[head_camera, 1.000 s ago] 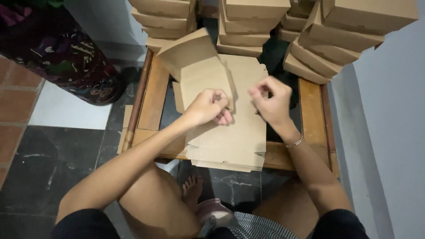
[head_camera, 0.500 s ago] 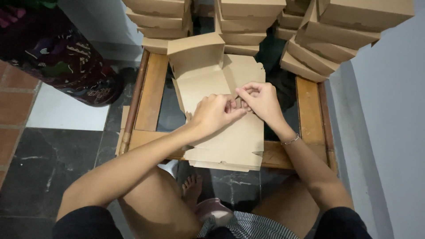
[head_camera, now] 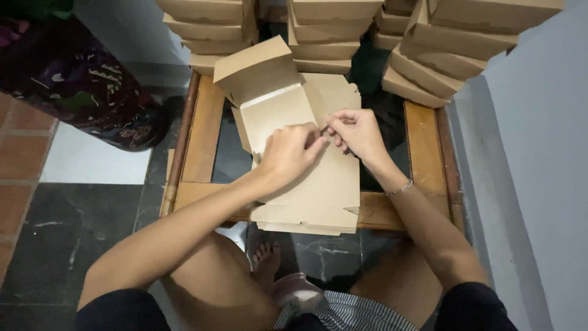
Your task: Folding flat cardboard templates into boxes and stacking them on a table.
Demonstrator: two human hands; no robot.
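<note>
A flat brown cardboard box blank (head_camera: 318, 190) lies on a low wooden frame table (head_camera: 205, 141), its far flap (head_camera: 254, 67) raised upright. My left hand (head_camera: 288, 153) rests on the middle of the blank and pinches a fold of its side panel. My right hand (head_camera: 358, 132), with a thin bracelet at the wrist, meets it from the right and pinches the same cardboard edge. The fingertips of both hands touch near the blank's centre.
Stacks of folded brown boxes (head_camera: 318, 30) stand at the far side and far right (head_camera: 441, 55). A white wall (head_camera: 539, 159) rises on the right. A dark patterned bag (head_camera: 79, 92) sits on the tiled floor at left. My bare foot (head_camera: 266, 260) shows under the table.
My hands came together at the blank's centre from slightly apart. The far flap has risen and the side panel is folded further inward.
</note>
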